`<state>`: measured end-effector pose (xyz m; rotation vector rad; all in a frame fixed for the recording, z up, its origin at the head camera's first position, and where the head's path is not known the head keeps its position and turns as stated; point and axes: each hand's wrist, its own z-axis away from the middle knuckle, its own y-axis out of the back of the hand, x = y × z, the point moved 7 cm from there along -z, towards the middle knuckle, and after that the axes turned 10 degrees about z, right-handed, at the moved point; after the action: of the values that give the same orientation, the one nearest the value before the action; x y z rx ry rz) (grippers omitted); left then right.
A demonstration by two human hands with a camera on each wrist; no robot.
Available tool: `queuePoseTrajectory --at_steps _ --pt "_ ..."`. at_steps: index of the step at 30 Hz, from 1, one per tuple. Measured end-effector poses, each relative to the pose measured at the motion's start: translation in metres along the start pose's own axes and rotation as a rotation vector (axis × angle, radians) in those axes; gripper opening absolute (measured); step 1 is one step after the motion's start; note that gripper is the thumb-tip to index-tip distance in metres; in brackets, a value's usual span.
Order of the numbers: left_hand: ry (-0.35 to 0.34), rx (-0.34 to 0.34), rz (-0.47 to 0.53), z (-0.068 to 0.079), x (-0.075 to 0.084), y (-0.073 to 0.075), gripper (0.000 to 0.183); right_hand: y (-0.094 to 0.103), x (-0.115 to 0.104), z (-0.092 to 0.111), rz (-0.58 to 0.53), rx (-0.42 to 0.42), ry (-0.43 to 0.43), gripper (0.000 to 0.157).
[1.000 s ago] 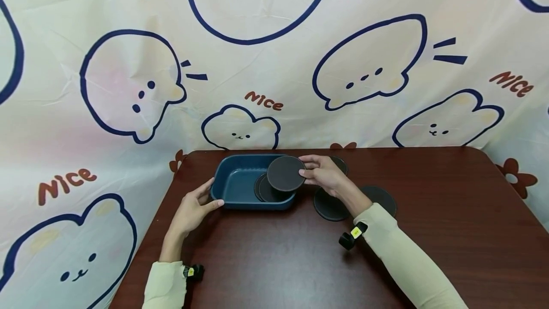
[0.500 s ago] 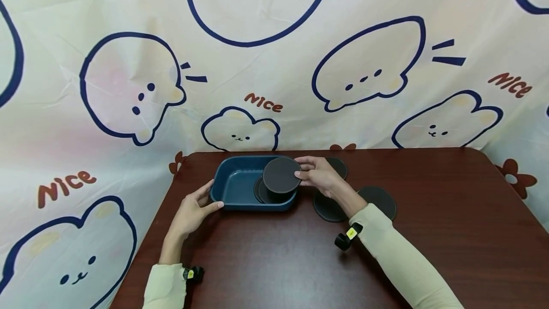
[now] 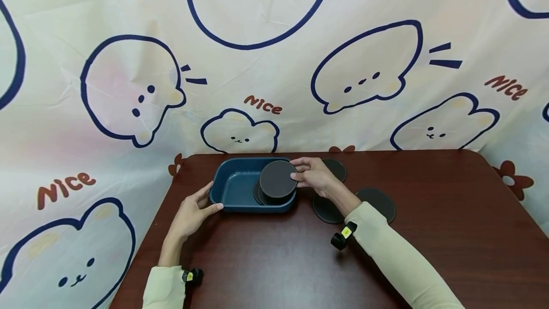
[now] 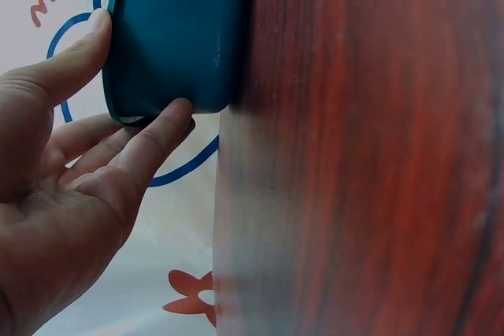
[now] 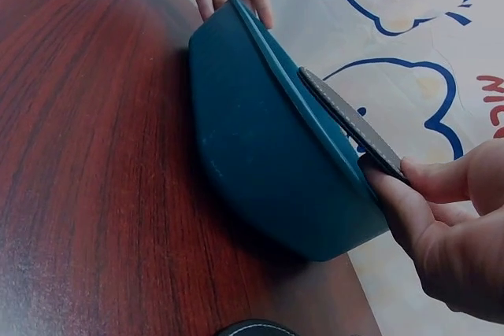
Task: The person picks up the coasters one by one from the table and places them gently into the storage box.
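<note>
A deep blue rectangular tray [image 3: 231, 190] stands near the table's back edge. At its left front corner my left hand [image 3: 188, 213] holds it, thumb on the rim and fingers along the end wall, as the left wrist view also shows. My right hand [image 3: 315, 175] pinches a round dark coaster [image 3: 278, 179] with a stitched edge [image 5: 346, 116] between thumb and fingers, over the tray's right end. Beneath it, partly hidden, more dark coasters [image 3: 258, 193] lie in the tray. Further coasters lie on the table under and beside my right forearm: one behind [image 3: 336, 168], others nearer [image 3: 328, 210].
The brown wooden table [image 3: 266, 261] extends in front and to the right. Another dark coaster [image 3: 377, 203] lies right of the wrist. A cream cloth [image 3: 257, 75] printed with bears hangs behind the table's back edge.
My right hand has moved slightly left and down with the coaster, which now sits further over the tray's right end. My left hand stays at the tray's corner.
</note>
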<state>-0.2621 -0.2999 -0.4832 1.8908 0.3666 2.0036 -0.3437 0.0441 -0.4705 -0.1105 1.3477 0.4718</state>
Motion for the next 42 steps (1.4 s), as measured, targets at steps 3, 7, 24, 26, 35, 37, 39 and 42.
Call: queuePoseTrajectory --at_steps 3,7,24,26,35,37,39,42 --pt "0.001 0.001 -0.003 0.001 -0.002 -0.001 0.08 -0.003 0.0 -0.001 0.012 -0.006 -0.009 0.048" --pt "0.003 0.005 -0.007 0.003 -0.003 -0.001 0.08 -0.006 0.0 -0.002 0.03 -0.009 -0.01 0.047" --pt "-0.017 0.01 -0.008 -0.002 0.003 0.004 0.08 -0.008 -0.017 -0.006 0.081 0.006 -0.01 0.045" --pt "-0.014 0.007 -0.01 -0.002 0.003 0.004 0.08 -0.009 -0.017 -0.005 0.077 0.006 -0.01 0.045" --pt "-0.008 0.007 -0.004 0.0 0.0 0.0 0.079 -0.013 -0.012 -0.006 0.082 0.019 -0.016 0.044" --pt "-0.007 0.005 -0.003 0.001 0.0 0.0 0.078 -0.014 -0.01 -0.006 0.093 0.018 -0.01 0.044" --pt "-0.01 0.004 -0.004 0.001 0.0 -0.001 0.078 -0.015 -0.009 -0.007 0.104 0.024 -0.005 0.044" --pt "-0.009 0.005 -0.001 0.002 0.0 0.0 0.078 -0.018 -0.009 -0.008 0.118 0.019 0.011 0.043"
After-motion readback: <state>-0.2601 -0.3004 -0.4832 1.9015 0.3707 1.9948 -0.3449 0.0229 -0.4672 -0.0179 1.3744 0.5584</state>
